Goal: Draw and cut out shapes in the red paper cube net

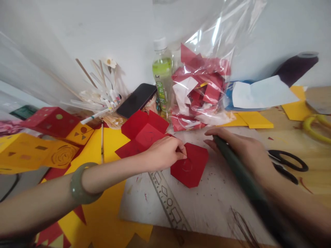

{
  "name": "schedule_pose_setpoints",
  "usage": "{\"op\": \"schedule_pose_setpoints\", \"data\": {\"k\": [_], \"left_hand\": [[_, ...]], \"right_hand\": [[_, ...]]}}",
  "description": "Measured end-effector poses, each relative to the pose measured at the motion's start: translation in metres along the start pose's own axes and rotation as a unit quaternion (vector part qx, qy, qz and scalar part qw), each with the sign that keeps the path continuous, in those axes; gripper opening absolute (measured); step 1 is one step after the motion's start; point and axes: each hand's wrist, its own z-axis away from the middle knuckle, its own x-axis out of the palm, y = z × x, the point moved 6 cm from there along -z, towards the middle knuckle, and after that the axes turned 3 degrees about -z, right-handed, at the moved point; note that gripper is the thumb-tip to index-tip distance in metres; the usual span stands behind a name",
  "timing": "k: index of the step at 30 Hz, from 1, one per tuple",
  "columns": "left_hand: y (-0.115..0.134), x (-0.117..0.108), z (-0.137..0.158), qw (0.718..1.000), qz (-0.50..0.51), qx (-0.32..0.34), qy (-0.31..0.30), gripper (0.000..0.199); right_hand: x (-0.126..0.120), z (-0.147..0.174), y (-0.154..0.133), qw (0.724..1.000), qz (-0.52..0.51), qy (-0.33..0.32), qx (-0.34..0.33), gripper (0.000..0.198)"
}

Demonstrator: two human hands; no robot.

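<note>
My left hand [168, 151], a green bangle [86, 184] on its wrist, reaches over a red paper cut-out [192, 165]. Its thumb and forefinger are pinched together against the paper by a drawn curved line; whatever lies between the fingertips is hidden. Folded red paper flaps [148, 132] show behind that hand, and a join between the two parts would be covered by it. On the right, my right hand [240, 148] is closed around a long dark green tool [238, 172], blurred and close to the camera. Its tip end is near the thumb and forefinger, apart from the paper.
A clear stencil ruler [168, 203] lies on the white board [144, 206]. Black scissors [288, 160] and yellow tape [318, 127] are at right. Behind stand a green-drink bottle [162, 74], a phone [138, 100] and a bag of scraps [201, 89]. Decorated paper boxes [51, 124] sit left.
</note>
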Motion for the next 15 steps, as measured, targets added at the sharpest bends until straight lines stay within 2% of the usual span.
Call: {"op": "schedule_pose_setpoints", "data": {"k": [3, 5, 7, 10, 12, 14, 15], "left_hand": [[-0.001, 0.001, 0.0, 1.0, 0.023, -0.001, 0.009, 0.006], [-0.002, 0.001, 0.0, 0.999, 0.037, 0.001, 0.011, 0.006], [-0.003, 0.002, 0.0, 0.999, 0.053, 0.005, 0.013, 0.007], [-0.005, 0.002, 0.0, 0.997, 0.077, 0.011, 0.015, 0.006], [-0.007, 0.002, 0.001, 0.995, 0.097, 0.017, 0.017, 0.006], [-0.008, 0.002, 0.002, 0.992, 0.121, 0.025, 0.022, 0.006], [-0.008, 0.001, 0.003, 0.99, 0.134, 0.027, 0.027, 0.007]], "right_hand": [[0.002, 0.001, -0.003, 0.973, 0.17, -0.059, -0.142, 0.039], [0.0, 0.002, -0.002, 0.956, 0.21, -0.075, -0.188, 0.041], [-0.005, 0.002, -0.002, 0.952, 0.226, -0.064, -0.197, 0.045], [-0.015, 0.0, 0.0, 0.954, 0.267, -0.016, -0.136, 0.052], [-0.024, -0.002, -0.001, 0.966, 0.249, 0.036, -0.055, 0.045], [-0.026, -0.002, -0.003, 0.99, 0.13, 0.04, 0.035, 0.031], [-0.02, -0.002, -0.004, 0.996, 0.042, 0.007, 0.078, 0.03]]}}
